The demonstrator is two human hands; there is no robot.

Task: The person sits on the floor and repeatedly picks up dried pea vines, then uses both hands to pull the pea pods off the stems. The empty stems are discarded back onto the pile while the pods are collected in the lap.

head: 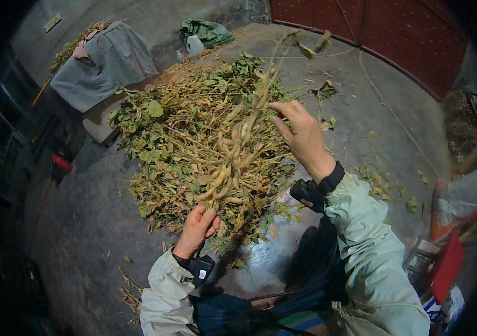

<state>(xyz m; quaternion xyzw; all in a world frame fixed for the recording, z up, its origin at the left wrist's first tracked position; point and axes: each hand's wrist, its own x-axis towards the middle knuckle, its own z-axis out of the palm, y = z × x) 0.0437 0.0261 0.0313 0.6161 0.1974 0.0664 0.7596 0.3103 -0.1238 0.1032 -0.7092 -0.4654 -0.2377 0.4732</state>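
Note:
A soybean stalk with many dry, yellowish pods slants up and to the right in front of me. My left hand pinches its lower end between thumb and fingers. Beside the upper part of the stalk is my right hand, thumb and index finger apart, with nothing visibly held between them. Below and beyond both hands, a broad heap of cut soybean plants with green and brown leaves lies on the concrete floor. Each wrist bears a black strapped device.
A grey cloth covers an object at the upper left. A green sack and a white plastic jug stand by the wall. Red metal doors close off the back. A red object and an orange-and-white sack lie at right.

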